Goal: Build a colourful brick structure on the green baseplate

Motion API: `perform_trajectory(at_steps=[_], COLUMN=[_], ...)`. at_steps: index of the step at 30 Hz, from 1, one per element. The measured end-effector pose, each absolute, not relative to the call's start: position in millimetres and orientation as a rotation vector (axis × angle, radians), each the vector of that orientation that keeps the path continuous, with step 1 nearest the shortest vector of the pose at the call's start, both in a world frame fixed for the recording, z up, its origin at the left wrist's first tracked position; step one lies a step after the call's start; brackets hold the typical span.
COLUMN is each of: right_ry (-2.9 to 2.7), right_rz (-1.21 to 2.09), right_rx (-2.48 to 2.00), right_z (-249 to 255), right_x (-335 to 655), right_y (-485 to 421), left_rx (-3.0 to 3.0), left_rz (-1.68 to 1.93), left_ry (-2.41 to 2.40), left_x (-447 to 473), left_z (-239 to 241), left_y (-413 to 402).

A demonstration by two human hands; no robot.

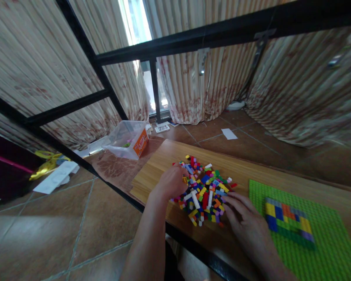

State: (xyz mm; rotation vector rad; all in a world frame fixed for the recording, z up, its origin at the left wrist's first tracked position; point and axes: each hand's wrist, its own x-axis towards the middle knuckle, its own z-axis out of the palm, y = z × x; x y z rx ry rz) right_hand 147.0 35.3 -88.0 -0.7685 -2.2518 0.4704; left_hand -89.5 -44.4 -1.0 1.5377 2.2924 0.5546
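Note:
A heap of loose toy building bricks [204,189] in many colours lies on the wooden board. At the heap's left edge is my left hand [172,182], its fingers curled down among the bricks and the tips hidden; what they hold, if anything, I cannot make out. My right hand [244,218] rests along the heap's right side, fingers stretched out and touching the nearest bricks. To the right of it, a green studded baseplate [324,218] carries a low block of joined bricks [289,220] in blue, yellow, orange, green and grey, slightly blurred.
A clear plastic box [123,136] with an orange label stands beyond the board's [155,168] left end. Black metal bars [178,43] cross in front of striped curtains [193,86]. Papers [229,134] and yellow ribbon-like material [48,166] lie on the tiled floor [105,222].

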Motion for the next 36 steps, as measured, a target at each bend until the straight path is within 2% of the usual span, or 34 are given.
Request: perform_trajectory(at_steps=[6, 10, 14, 22, 26, 36], right_ry=[-2.214, -2.174, -2.105, -1.916, -1.755, -1.715], right_rz=[0.473, 0.534, 0.655, 1.025, 1.119, 1.061], right_rx=[-0.768, -0.815, -0.83, -0.849, -0.939, -0.98], right_z=[-85.4, -78.7, -69.3, -50.1, -51.1, -54.0], right_x=[149.6, 150.7, 148.9, 142.7, 141.9, 150.0], right_y=[35.7, 35.2, 31.9, 18.8, 20.6, 27.6], left_rx=[1.563, 1.439, 1.256, 0.882, 0.89, 1.082], left_rz=[0.696, 0.986, 1.098, 1.179, 1.156, 1.116], left_ry=[2.202, 1.853, 1.493, 1.257, 1.186, 1.371], left_x=[-95.2, -94.3, -84.0, -44.9, -26.0, -6.8], left_z=[2.8, 8.2, 10.3, 2.0, -1.4, -13.5], left_y=[-45.8, -45.8, -40.1, -17.7, -11.4, -1.7])
